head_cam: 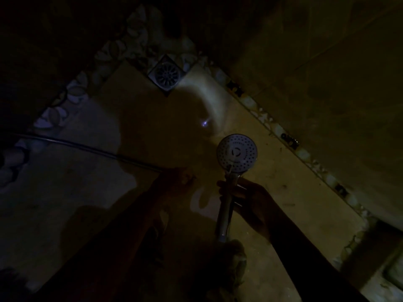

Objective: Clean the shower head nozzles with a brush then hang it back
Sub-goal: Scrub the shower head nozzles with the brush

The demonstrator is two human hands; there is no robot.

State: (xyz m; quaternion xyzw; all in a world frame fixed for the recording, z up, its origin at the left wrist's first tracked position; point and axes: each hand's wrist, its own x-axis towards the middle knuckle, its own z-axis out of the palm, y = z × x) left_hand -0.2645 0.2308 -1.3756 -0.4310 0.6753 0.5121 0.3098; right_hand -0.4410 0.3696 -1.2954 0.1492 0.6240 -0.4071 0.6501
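1. Your right hand (246, 201) was wrapped closed around the handle of the shower head (237, 153), right of centre, nozzles facing up.
2. Your left hand (174, 179) sat at centre in shadow; its grip couldn't be told.
3. A floor drain (166, 74) lay at upper centre.
4. A hose (87, 147) crossed the left side.

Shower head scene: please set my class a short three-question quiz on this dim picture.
1. True or false: the round white shower head hangs on a wall bracket.
2. Which hand grips its chrome handle? A) left B) right C) both
3. Fill in: the square metal floor drain sits in the ____ of the tiled floor.

Key: 1. False, it is held, nozzle face up. 2. B; the left hand is beside it, and a brush cannot be made out in the dark. 3. Corner.
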